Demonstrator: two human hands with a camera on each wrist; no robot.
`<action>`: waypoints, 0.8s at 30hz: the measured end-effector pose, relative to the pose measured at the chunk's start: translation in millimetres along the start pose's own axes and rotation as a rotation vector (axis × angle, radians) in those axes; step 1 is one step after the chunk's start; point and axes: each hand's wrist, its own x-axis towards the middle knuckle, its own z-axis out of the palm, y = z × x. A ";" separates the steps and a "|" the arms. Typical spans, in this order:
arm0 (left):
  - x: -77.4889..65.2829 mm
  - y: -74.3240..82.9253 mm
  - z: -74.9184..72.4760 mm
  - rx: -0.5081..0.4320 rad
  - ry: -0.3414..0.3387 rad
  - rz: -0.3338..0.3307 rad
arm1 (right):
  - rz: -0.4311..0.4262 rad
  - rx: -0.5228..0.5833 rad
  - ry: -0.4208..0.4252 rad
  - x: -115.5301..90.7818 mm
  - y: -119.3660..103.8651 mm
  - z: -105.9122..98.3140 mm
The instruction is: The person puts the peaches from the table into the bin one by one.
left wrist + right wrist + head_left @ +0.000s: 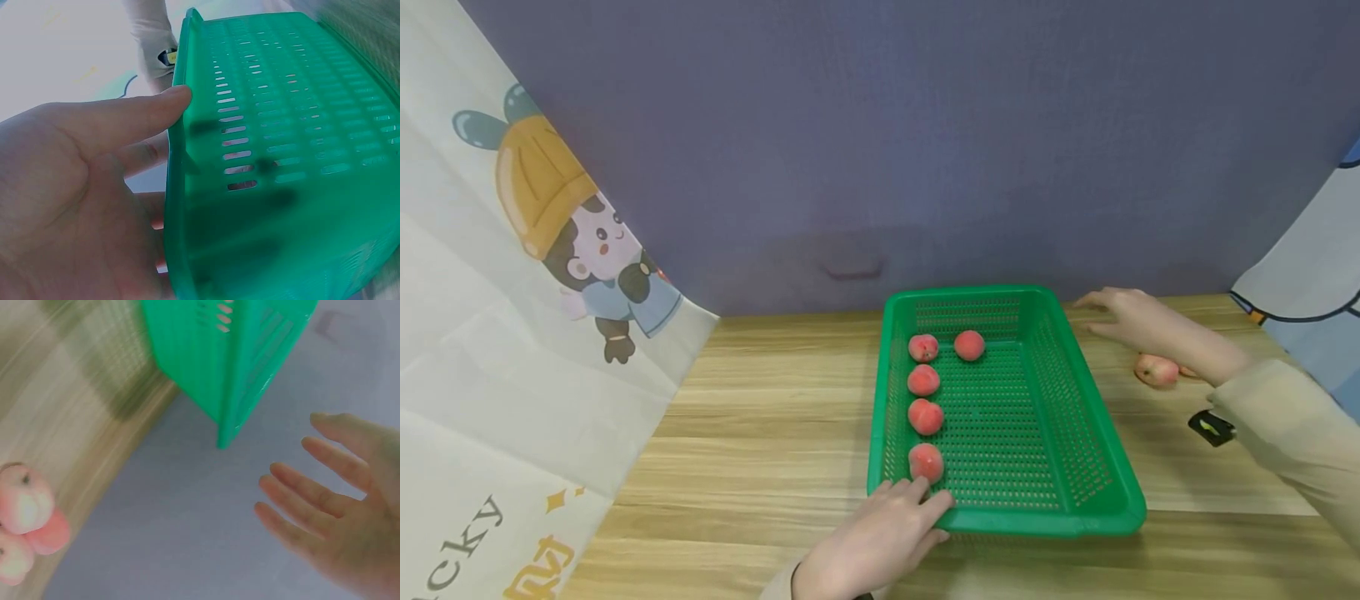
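Note:
A green plastic basket (1082,523) with slotted walls stands on the wooden table. Several red peaches (923,381) lie inside, most of them in a column along its left wall, with another by the back wall. My left hand (880,533) grips the near rim at the left corner, close to the nearest peach. In the left wrist view the thumb (144,119) lies on the outer side of the rim, with the other fingers behind it. Beside the basket's far right corner, my right hand (1131,321) is held with fingers spread and nothing in it.
More peaches (25,500) lie together on the table to the basket's right, partly hidden by the right forearm in the head view. A grey-blue panel (925,150) rises behind the table. A white printed sheet (490,333) borders the left side.

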 end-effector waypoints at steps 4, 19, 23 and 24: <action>0.0 0.2 -0.3 -0.003 0.003 0.000 | 0.018 -0.002 0.012 -7.2 12.4 2.0; 0.0 0.3 -0.2 -0.008 -0.005 -0.003 | 0.048 -0.024 0.063 -28.7 46.6 17.2; 0.1 0.1 -0.1 -0.009 -0.003 -0.003 | 0.106 -0.015 0.019 -32.4 51.7 19.6; 0.1 0.0 0.0 -0.009 -0.002 -0.003 | 0.116 -0.009 0.008 -33.1 53.2 20.4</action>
